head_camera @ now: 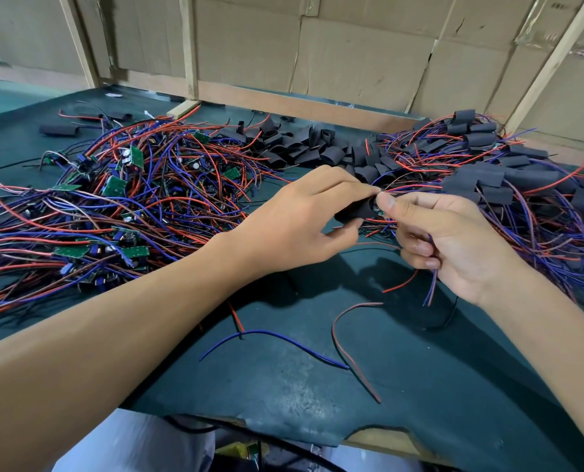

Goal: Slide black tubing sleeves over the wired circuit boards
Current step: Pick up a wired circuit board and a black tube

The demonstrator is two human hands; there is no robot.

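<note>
My left hand [301,223] grips a black tubing sleeve [353,209] between thumb and fingers above the middle of the table. Its open end faces my right hand [454,240]. A small green circuit board [379,212] pokes out of that end, and my right thumb and forefinger pinch it there. The board's red and blue wires [432,284] run through my right palm and hang below it. Most of the board is hidden inside the sleeve.
A tangle of bare boards with red and blue wires [113,206] fills the left. Loose black sleeves [304,144] lie at the back centre. Sleeved boards [495,178] pile up on the right. Stray wires [352,349] lie on the dark green mat [301,386]. Cardboard walls stand behind.
</note>
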